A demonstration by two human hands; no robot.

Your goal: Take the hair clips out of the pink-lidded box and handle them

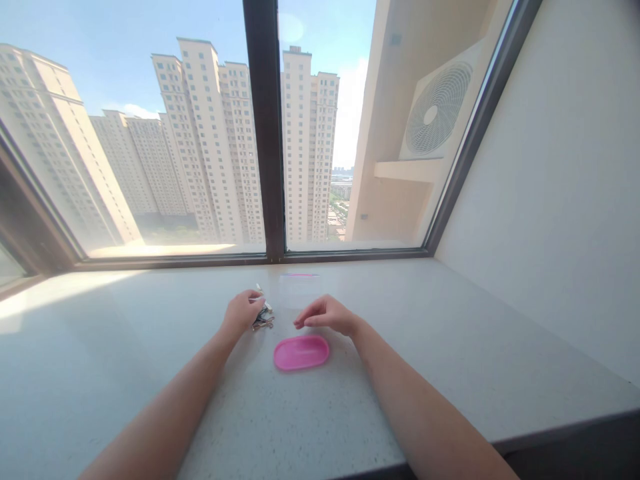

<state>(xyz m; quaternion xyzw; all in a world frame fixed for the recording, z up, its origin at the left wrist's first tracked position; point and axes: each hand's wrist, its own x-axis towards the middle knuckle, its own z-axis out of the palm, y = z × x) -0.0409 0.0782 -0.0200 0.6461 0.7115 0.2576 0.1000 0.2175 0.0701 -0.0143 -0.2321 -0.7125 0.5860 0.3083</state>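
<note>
My left hand (pixel 244 310) is at a small pile of metal clips (pixel 263 321), which look like binder clips, on the pale sill. Its fingers are pinched together at the pile's left side. A thin whitish piece shows at the fingertips, too small to name. My right hand (pixel 327 315) hovers just behind a pink oval tray (pixel 301 353), with nothing seen in it. Its fingers point left, a little bent, with the thumb slightly apart. The tray lies flat, nearer to me than both hands, and nothing shows inside it.
A clear zip bag (pixel 300 283) with a pink seal lies behind the hands, near the window frame (pixel 273 257). The speckled white sill (pixel 280 427) ends at a dark front edge at lower right. A white wall (pixel 560 200) borders it on the right.
</note>
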